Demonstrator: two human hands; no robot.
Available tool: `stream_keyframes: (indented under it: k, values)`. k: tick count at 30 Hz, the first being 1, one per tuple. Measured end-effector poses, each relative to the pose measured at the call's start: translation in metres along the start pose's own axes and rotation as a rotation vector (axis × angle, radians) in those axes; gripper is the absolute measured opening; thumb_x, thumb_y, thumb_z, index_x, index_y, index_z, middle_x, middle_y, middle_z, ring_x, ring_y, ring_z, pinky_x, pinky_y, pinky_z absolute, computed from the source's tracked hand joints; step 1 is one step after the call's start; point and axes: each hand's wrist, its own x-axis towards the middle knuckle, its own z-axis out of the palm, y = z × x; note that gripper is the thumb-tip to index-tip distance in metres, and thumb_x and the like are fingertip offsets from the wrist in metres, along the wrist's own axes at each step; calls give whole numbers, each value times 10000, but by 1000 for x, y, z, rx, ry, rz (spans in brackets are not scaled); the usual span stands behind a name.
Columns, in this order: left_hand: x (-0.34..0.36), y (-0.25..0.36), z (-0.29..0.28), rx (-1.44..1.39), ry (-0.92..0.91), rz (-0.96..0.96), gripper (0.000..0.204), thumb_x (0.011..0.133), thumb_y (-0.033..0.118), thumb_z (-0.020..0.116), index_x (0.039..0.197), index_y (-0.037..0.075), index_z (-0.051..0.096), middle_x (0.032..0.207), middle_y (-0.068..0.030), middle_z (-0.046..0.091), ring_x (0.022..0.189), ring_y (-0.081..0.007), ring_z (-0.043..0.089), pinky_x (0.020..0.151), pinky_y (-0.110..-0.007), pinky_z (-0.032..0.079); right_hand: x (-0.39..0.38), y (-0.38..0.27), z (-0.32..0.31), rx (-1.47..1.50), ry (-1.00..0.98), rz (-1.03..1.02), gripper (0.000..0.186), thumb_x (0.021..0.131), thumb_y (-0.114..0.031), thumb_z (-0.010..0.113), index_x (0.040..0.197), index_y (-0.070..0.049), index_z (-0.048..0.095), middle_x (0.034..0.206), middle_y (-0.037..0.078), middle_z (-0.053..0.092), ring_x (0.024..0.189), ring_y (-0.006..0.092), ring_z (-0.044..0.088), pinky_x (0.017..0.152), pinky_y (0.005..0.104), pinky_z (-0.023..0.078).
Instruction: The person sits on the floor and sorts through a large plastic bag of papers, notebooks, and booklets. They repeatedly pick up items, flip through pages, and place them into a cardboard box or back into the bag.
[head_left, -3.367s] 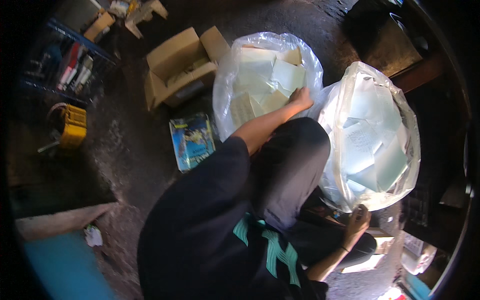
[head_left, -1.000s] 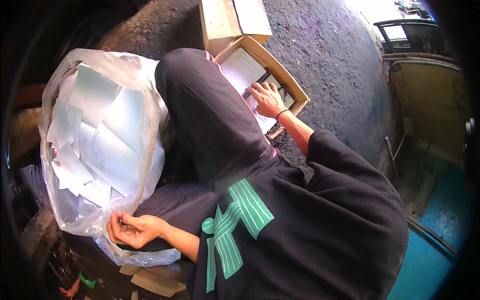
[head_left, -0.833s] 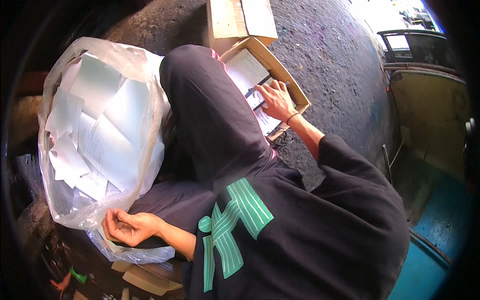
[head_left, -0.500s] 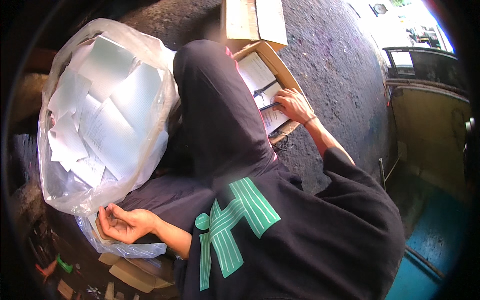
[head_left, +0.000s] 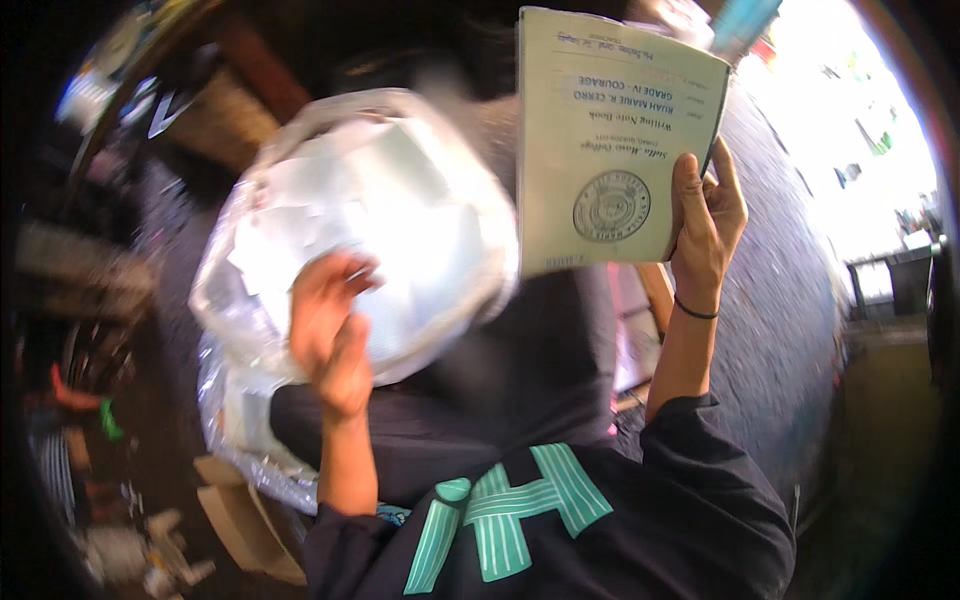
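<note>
A pale yellow notebook (head_left: 610, 140) with printed writing and a round emblem is raised upright in my right hand (head_left: 705, 215), thumb on its cover, fingers round its edge. My left hand (head_left: 330, 325), smeared by motion, hangs over a clear plastic bag (head_left: 205, 300) full of loose white papers (head_left: 395, 165); its fingers look loosely curved and apart, holding nothing I can see. The notebook hides much of a cardboard box (head_left: 655, 300) beside my dark-trousered leg (head_left: 540, 360).
An open cardboard piece (head_left: 240, 520) lies at lower left, near small red and green objects (head_left: 85, 400). Wooden boards (head_left: 215, 115) stand at upper left. Rough dark ground (head_left: 775, 320) runs along my right, toward a bright area with a dark metal frame (head_left: 880, 280).
My right hand has risen from inside the cardboard box with the notebook in it. My left hand has moved up from my lap to over the bag. The view has shifted.
</note>
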Motion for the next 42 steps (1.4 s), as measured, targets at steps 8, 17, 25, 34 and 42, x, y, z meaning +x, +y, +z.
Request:
stream_keyframes:
  k: [8,17,25,34,42]
  values:
    - [23,-18,-35,-486,-139,-256,845,963,506,724,1520,-57,430,1380,-140,604,1253,-229,602,1028,-367,507,-38,27,175,230,-448,98,548,1064,-159,663,1529,69,482,1194,131,726,1059,130,668,896,249,533]
    - [-4,-19,-25,-244,262,-393,418,1084,279,627,1362,-33,602,1250,-98,682,1073,-159,651,914,-315,533,-119,44,187,-358,-868,-186,1148,877,-633,729,1602,116,248,1652,429,133,1553,549,159,1251,604,192]
    - [-10,-19,-28,91,338,-258,452,1083,360,628,1319,-26,631,1167,-60,685,1065,-136,602,931,-297,490,-109,13,177,-236,-758,13,417,887,-188,769,1196,82,695,1039,264,747,919,328,753,818,379,576]
    - [-3,-10,-95,-403,304,-225,503,1026,290,683,1372,-62,588,1238,-146,705,1093,-219,693,944,-346,541,-21,62,164,-605,-199,-361,510,854,-21,710,1353,-18,606,1222,212,649,1146,362,615,1007,475,466]
    - [-7,-16,-91,-323,272,-233,484,1023,281,693,1358,-55,601,1231,-140,720,1104,-245,705,971,-375,547,-66,24,199,-381,-393,-735,492,831,33,700,1315,-46,657,1199,162,620,1055,347,610,916,440,529]
